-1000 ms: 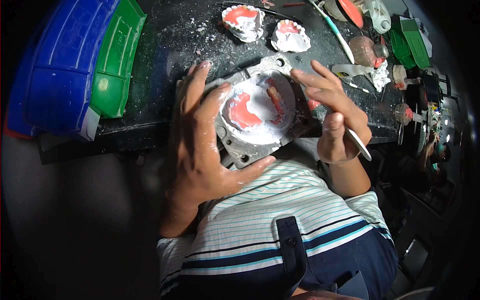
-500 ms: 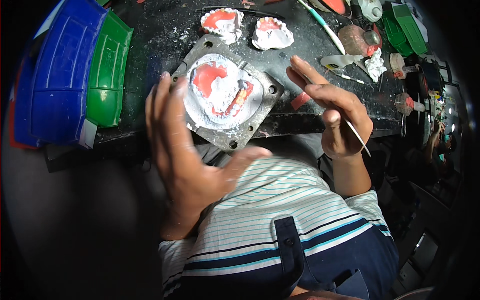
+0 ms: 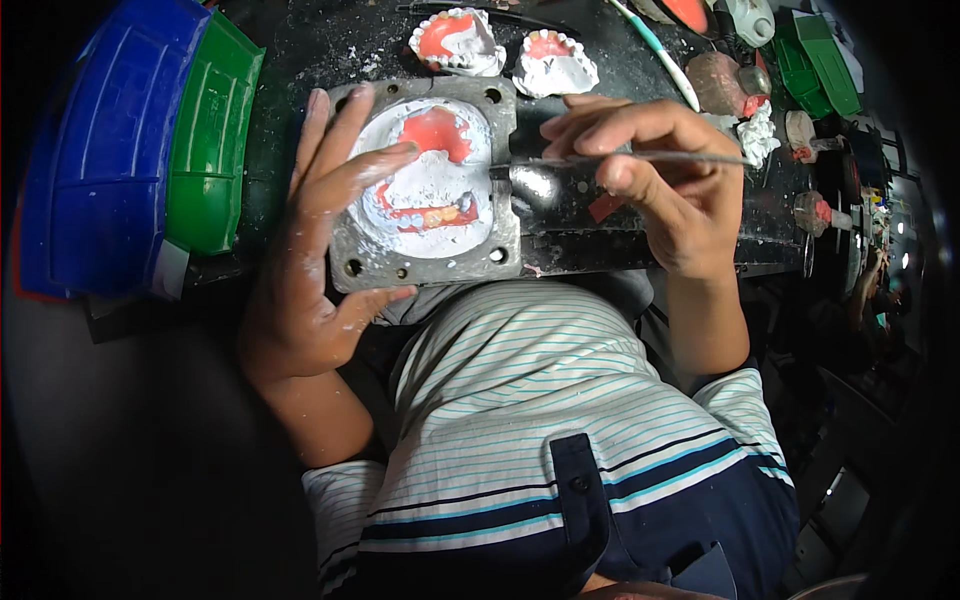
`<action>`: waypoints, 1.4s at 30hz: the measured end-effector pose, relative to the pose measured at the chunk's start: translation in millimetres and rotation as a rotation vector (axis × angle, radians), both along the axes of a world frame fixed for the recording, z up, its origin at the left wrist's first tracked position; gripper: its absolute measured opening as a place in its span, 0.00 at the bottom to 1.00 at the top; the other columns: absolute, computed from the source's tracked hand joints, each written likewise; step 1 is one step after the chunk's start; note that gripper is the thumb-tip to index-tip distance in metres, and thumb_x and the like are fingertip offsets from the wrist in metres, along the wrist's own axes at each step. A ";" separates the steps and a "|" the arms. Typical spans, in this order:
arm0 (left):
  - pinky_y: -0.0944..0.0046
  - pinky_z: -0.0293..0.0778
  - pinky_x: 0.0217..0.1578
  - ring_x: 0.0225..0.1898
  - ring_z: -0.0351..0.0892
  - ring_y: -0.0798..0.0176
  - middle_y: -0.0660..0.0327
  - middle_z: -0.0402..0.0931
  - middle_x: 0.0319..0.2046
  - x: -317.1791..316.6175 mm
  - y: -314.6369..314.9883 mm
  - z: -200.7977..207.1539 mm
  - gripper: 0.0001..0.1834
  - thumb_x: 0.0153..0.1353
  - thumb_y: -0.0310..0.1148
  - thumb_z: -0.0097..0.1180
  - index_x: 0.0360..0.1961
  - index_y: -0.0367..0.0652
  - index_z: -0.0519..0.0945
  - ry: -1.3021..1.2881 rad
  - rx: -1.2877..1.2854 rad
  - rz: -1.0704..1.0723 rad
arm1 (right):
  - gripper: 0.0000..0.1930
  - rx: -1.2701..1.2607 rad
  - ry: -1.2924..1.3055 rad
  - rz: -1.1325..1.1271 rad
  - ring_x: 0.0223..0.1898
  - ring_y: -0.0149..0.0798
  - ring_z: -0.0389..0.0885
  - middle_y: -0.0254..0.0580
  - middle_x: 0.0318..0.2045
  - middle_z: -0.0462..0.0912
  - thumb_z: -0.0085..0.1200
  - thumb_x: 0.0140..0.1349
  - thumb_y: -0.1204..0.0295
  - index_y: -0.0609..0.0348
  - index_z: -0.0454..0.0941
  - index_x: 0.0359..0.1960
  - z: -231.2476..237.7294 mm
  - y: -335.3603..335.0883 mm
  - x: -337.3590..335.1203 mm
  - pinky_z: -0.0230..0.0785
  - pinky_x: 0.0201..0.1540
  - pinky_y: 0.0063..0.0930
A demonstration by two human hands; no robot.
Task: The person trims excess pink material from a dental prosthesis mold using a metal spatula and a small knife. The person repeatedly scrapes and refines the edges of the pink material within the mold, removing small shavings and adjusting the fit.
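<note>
A square grey metal dental flask (image 3: 508,238) lies at the table's front edge, filled with white plaster (image 3: 425,180). Set in the plaster are a pink wax patch (image 3: 437,133) and a curved pink strip with teeth (image 3: 432,217). My left hand (image 3: 318,235) spans the flask's left side, thumb at the lower edge, fingers at the upper left corner, index finger over the plaster. White powder dusts its fingers. In my right hand (image 3: 665,175) a thin metal spatula (image 3: 700,156) is pinched, nearly level, its blurred tip close to the flask's right rim.
Two plaster dental models, one with pink wax (image 3: 457,42) and another (image 3: 556,65), stand behind the flask. Blue (image 3: 115,150) and green (image 3: 212,135) bins are at left. A green-white handled tool (image 3: 660,50), crumpled white paper (image 3: 760,135) and a pink scrap (image 3: 604,207) lie rightward.
The flask has turned and now sits squarer to the table edge. My left hand has shifted outward along its side. The right hand has swung the spatula from slanting to nearly level.
</note>
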State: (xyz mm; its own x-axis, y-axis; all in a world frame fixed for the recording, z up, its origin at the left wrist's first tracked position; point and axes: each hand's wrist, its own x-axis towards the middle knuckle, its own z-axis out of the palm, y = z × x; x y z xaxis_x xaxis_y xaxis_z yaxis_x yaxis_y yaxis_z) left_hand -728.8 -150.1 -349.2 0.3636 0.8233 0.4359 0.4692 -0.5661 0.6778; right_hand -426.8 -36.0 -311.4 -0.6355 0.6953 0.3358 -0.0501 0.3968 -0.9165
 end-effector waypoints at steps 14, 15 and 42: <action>0.31 0.46 0.79 0.80 0.59 0.28 0.22 0.65 0.73 -9.0 -7.8 -29.8 0.30 0.73 0.37 0.62 0.70 0.33 0.72 -0.390 0.008 0.073 | 0.08 -0.336 -0.033 -0.187 0.37 0.27 0.90 0.40 0.37 0.93 0.70 0.71 0.74 0.68 0.90 0.44 -5.8 -4.8 -27.7 0.80 0.42 0.17; 0.31 0.46 0.79 0.80 0.59 0.28 0.22 0.66 0.73 -10.3 -7.3 -30.1 0.30 0.73 0.37 0.62 0.70 0.32 0.72 -0.375 0.005 0.058 | 0.07 -0.343 -0.080 -0.179 0.38 0.26 0.90 0.40 0.38 0.93 0.70 0.72 0.75 0.68 0.90 0.45 -6.1 -2.1 -23.5 0.81 0.42 0.17; 0.35 0.55 0.77 0.79 0.62 0.27 0.21 0.64 0.73 -3.9 -8.1 -33.7 0.29 0.71 0.33 0.63 0.69 0.30 0.72 -0.519 -0.033 0.044 | 0.06 -0.265 -0.011 -0.128 0.39 0.29 0.89 0.43 0.39 0.93 0.68 0.72 0.77 0.68 0.89 0.44 -12.1 -5.5 -25.6 0.81 0.44 0.22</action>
State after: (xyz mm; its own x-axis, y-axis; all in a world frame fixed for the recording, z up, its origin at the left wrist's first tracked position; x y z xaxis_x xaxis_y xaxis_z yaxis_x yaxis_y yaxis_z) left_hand -732.6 -158.1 -383.0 0.0717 0.8493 0.5231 0.0897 -0.5278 0.8446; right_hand -452.4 -41.4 -323.6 -0.5393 0.8327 0.1251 -0.0046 0.1457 -0.9893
